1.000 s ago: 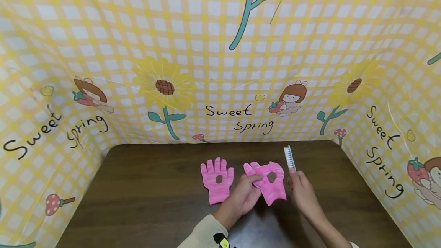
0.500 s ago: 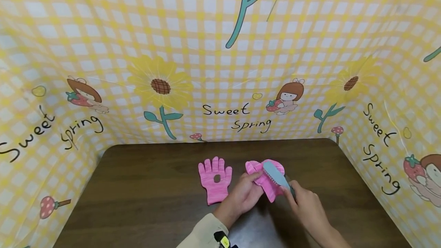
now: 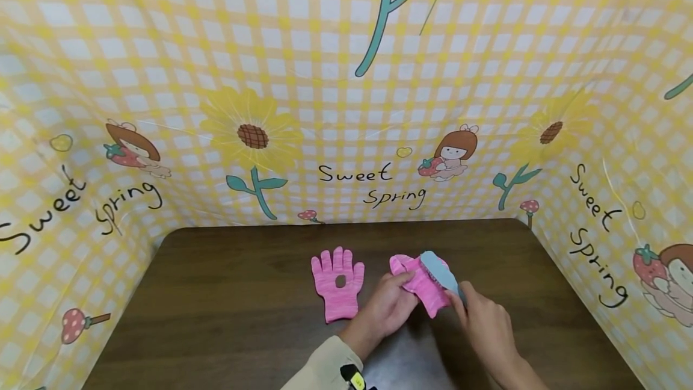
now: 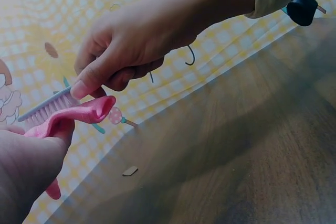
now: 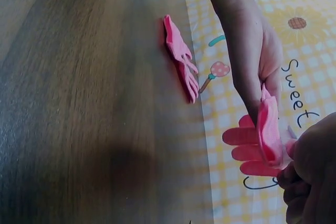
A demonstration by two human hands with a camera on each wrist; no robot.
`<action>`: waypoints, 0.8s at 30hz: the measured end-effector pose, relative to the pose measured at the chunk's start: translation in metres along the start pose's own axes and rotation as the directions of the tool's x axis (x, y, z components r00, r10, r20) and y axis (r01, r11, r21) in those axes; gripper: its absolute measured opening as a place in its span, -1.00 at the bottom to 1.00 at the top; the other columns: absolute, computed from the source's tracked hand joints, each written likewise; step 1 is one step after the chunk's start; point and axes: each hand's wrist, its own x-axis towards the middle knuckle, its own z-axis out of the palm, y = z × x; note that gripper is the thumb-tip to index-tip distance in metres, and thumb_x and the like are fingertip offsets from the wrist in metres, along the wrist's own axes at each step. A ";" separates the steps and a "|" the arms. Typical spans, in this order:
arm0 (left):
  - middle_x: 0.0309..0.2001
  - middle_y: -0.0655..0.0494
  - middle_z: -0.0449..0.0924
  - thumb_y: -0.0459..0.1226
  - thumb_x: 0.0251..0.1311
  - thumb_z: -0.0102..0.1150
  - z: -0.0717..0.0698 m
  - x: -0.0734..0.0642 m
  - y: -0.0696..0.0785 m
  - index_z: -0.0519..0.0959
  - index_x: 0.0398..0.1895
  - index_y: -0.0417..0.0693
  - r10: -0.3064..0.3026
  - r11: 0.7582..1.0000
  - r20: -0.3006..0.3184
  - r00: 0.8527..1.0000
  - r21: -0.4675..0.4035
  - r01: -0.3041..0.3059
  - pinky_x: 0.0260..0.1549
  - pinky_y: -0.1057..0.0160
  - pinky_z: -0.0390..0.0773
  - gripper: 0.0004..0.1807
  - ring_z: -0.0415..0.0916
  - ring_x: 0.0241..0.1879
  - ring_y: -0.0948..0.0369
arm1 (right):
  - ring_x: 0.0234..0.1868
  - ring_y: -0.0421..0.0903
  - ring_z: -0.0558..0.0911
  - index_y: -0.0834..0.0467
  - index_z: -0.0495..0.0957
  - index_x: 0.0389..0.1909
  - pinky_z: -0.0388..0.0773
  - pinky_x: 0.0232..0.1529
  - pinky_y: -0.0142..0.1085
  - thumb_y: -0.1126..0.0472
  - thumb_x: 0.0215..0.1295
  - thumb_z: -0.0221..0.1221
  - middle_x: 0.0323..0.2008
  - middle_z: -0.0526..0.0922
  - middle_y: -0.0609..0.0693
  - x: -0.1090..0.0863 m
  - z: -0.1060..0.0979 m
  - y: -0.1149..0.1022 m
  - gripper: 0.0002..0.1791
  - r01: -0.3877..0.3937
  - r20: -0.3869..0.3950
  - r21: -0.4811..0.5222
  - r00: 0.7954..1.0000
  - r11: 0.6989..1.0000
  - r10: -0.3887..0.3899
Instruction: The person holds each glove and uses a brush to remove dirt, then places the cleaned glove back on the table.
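Right hand grips brush on pink glove pinched in L hand; w/ weak pinch, bristles cd. tug it loose.

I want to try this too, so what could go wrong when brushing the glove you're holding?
The held glove might slip or fold, as the left hand grips it off the table. The brush could bump that hand's thumb, close by. Its bristles, facing the glove, may snag it.
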 end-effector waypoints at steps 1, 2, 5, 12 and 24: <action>0.60 -0.24 0.03 -0.42 0.53 -0.32 0.000 0.000 -0.001 -0.03 0.56 -0.38 -0.001 1.000 0.003 1.000 -0.003 0.001 0.61 -0.08 -0.05 -0.42 -0.07 0.61 -0.10 | -0.75 -0.19 0.19 0.17 0.45 -0.34 0.11 -0.76 -0.30 0.08 0.28 0.35 -0.74 0.16 -0.17 0.000 0.000 0.002 -0.69 -0.001 -0.005 -0.002 1.000 1.000 0.000; 0.61 -0.24 0.02 -0.42 0.53 -0.32 0.000 0.000 -0.002 -0.04 0.56 -0.38 -0.002 1.000 0.003 1.000 -0.007 0.002 0.61 -0.09 -0.06 -0.41 -0.07 0.62 -0.10 | -0.75 -0.19 0.18 0.17 0.45 -0.34 0.11 -0.76 -0.30 0.08 0.27 0.36 -0.74 0.16 -0.17 -0.001 0.000 0.003 -0.69 -0.002 -0.008 -0.002 1.000 1.000 0.002; 0.61 -0.24 0.01 -0.42 0.53 -0.33 0.001 0.000 -0.004 -0.05 0.57 -0.37 -0.007 1.000 0.005 1.000 -0.012 0.007 0.61 -0.11 -0.06 -0.40 -0.08 0.62 -0.10 | -0.76 -0.16 0.19 0.18 0.44 -0.36 0.12 -0.77 -0.27 0.10 0.25 0.37 -0.75 0.18 -0.15 -0.002 0.000 0.007 -0.68 -0.005 -0.020 -0.006 1.000 1.000 0.005; 0.57 -0.27 0.09 -0.43 0.52 -0.37 0.004 -0.001 -0.009 0.02 0.52 -0.43 0.022 1.000 0.021 1.000 0.013 -0.022 0.61 -0.11 -0.03 -0.45 0.03 0.57 -0.05 | -0.78 -0.13 0.21 0.19 0.39 -0.41 0.16 -0.80 -0.19 0.08 0.28 0.35 -0.77 0.19 -0.12 -0.004 0.000 0.019 -0.64 -0.030 -0.042 -0.028 0.999 0.999 0.029; 0.47 -0.29 0.25 -0.45 0.50 -0.32 -0.005 0.002 -0.005 0.15 0.40 -0.46 0.059 0.997 -0.063 0.996 0.043 -0.056 0.57 -0.10 0.11 -0.54 0.27 0.42 0.03 | -0.72 0.13 0.48 0.30 0.51 -0.21 0.35 -0.72 0.06 0.09 0.39 0.27 -0.69 0.53 0.12 -0.008 -0.002 0.037 -0.69 -0.212 0.064 0.005 0.975 0.977 0.211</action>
